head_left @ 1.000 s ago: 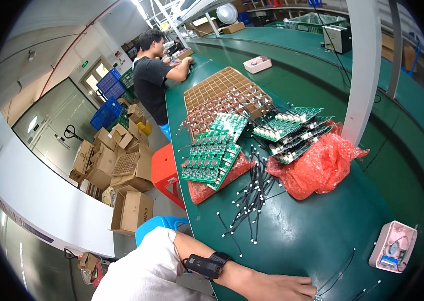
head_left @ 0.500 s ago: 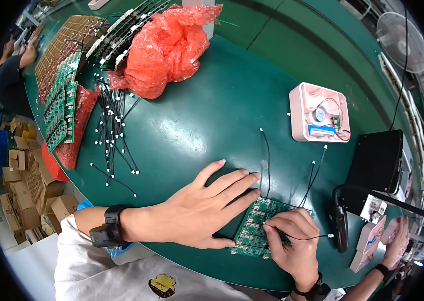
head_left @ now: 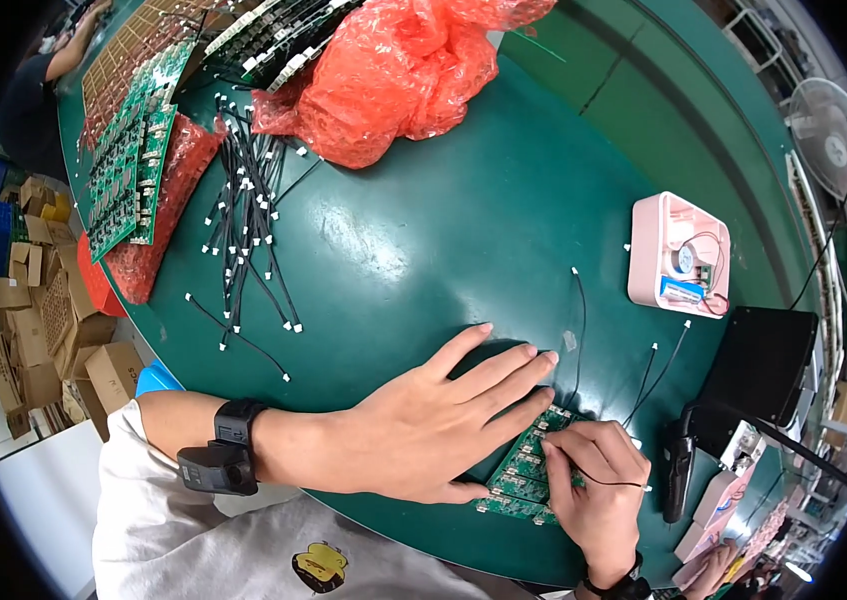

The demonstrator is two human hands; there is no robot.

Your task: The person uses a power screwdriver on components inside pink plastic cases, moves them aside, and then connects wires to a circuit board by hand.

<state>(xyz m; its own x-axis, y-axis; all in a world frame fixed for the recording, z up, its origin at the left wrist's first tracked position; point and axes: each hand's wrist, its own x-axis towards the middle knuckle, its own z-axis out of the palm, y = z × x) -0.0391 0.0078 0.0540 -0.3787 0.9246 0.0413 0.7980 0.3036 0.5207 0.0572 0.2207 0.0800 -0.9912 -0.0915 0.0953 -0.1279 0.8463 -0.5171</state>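
Observation:
A green circuit board panel [head_left: 511,488] with rows of white sockets lies on the table at the lower middle. My left hand [head_left: 423,430] rests flat with its fingers spread, its thumb and fingertips along the panel's left side. Closed in a pinch over the panel, my right hand [head_left: 598,495] holds a short black cable [head_left: 605,483] near one end. The cable's other, white-plugged end sticks out to the right; the pinched end is hidden by my fingers. More black cables, a single one [head_left: 581,325] and a pair [head_left: 659,378], extend from the panel's far edge.
Loose black cables [head_left: 248,220] lie at the left near stacked green boards [head_left: 133,170] and red bubble wrap [head_left: 393,80]. Right of the panel are an open pink case [head_left: 648,260], a black box [head_left: 758,375] and a black-handled tool [head_left: 678,470]. Another person's hand [head_left: 713,570] shows at lower right.
The view has shifted, so the far table items sit differently in it. My hands keep their places on the panel, the right still pinching the cable. The other person's hand has moved lower.

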